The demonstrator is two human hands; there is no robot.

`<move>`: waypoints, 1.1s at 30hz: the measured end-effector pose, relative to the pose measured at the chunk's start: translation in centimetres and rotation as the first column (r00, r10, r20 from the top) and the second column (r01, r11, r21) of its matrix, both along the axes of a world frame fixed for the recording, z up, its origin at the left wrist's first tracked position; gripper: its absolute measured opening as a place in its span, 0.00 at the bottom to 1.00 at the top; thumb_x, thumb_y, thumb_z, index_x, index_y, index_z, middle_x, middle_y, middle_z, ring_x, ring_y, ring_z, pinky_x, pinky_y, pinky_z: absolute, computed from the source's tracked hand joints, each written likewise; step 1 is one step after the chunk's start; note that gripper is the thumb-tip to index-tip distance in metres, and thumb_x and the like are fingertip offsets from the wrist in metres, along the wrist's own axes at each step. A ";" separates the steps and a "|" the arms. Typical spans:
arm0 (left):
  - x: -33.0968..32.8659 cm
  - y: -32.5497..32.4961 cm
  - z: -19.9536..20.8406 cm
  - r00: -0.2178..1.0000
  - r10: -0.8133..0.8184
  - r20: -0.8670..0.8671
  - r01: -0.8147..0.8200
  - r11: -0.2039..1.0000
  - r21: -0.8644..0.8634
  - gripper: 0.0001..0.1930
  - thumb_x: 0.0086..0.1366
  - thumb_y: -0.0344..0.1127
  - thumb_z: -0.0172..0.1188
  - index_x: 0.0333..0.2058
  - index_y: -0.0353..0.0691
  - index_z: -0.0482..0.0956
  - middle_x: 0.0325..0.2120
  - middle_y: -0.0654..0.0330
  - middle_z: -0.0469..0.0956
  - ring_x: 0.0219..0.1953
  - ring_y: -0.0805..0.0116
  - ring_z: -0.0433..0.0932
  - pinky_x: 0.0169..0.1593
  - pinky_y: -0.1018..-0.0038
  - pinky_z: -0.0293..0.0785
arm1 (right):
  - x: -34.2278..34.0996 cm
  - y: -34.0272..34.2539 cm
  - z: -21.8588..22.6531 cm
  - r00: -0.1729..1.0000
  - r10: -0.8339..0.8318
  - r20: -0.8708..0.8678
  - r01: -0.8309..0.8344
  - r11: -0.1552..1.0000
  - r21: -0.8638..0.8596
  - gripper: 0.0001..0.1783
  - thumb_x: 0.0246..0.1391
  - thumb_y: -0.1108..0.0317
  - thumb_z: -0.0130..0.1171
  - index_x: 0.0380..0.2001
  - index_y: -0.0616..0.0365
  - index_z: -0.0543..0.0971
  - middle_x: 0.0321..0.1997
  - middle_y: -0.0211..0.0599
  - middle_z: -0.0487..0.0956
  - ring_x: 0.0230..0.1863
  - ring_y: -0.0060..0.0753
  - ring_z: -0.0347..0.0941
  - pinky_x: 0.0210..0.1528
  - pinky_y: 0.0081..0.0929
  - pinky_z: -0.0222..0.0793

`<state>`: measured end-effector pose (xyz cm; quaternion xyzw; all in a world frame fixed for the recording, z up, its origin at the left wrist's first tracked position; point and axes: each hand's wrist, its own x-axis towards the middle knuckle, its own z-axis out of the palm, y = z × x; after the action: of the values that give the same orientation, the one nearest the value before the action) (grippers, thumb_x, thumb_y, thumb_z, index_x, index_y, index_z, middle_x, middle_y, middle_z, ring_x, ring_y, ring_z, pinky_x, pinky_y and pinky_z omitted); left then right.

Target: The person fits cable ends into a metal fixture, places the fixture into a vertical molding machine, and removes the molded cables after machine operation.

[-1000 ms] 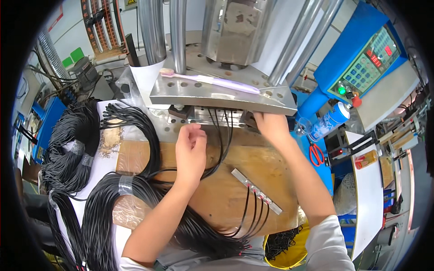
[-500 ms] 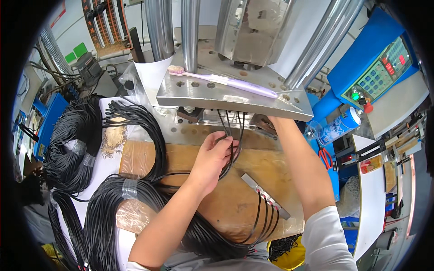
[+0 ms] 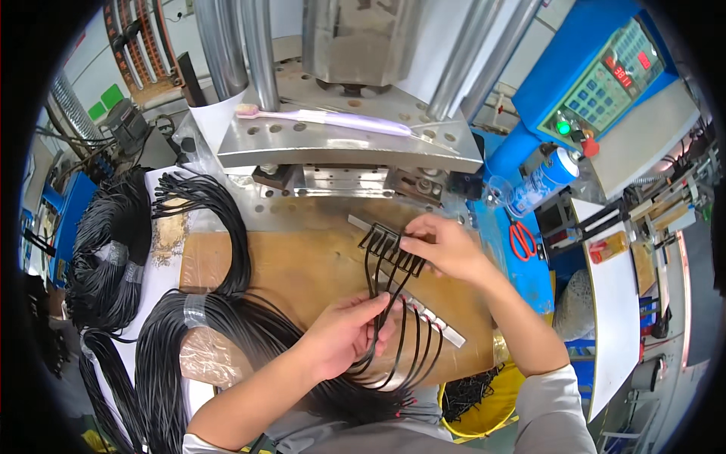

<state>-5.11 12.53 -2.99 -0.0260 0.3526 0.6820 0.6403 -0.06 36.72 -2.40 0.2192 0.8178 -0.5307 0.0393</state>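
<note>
Right hand [image 3: 446, 246] pinches the moulded plug ends [image 3: 389, 246] just clear of the press [image 3: 355, 144]; left hand [image 3: 348, 333] is closed around the cables [image 3: 374, 303] below. Best to keep them fanned flat over the worktop [image 3: 257, 261], untangled from the coils [image 3: 219, 333] at the left wrist.

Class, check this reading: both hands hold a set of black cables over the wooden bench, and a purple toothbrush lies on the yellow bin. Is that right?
Not quite. The toothbrush lies on the metal plate of the press, not on the yellow bin, as the head view shows. The rest stands: the left hand and right hand hold black cables over the wooden bench.
</note>
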 end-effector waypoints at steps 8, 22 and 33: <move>-0.7 -6.6 3.5 0.685 0.087 -0.723 0.084 0.977 0.197 0.13 0.80 0.40 0.48 0.38 0.36 0.70 0.23 0.61 0.73 0.24 0.71 0.74 0.31 0.72 0.72 | 6.4 3.7 -2.0 0.974 0.053 -0.222 0.110 0.742 0.661 0.13 0.60 0.62 0.66 0.30 0.63 0.83 0.32 0.44 0.80 0.30 0.42 0.75 0.34 0.37 0.69; -12.5 -6.3 0.0 -0.821 -0.340 -0.459 -0.308 0.940 -0.145 0.32 0.56 0.44 0.71 0.56 0.35 0.74 0.57 0.43 0.72 0.61 0.42 0.70 0.63 0.48 0.67 | 15.8 -5.2 -1.2 0.976 0.022 -0.215 0.086 0.872 0.482 0.19 0.56 0.69 0.69 0.49 0.67 0.82 0.41 0.43 0.81 0.36 0.40 0.77 0.39 0.34 0.73; -2.2 2.3 1.3 -0.678 -0.194 -0.709 -0.252 0.967 -0.024 0.37 0.62 0.56 0.67 0.59 0.31 0.72 0.62 0.41 0.68 0.68 0.40 0.62 0.65 0.48 0.65 | -4.0 0.0 -2.0 0.827 -0.478 -0.297 0.245 0.781 -0.575 0.13 0.68 0.68 0.58 0.50 0.64 0.80 0.47 0.38 0.83 0.39 0.27 0.76 0.46 0.27 0.75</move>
<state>-7.34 14.87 -1.73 0.5228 0.8029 0.2658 -0.1068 -4.07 36.71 -4.41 0.2355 0.5746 -0.7607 -0.1888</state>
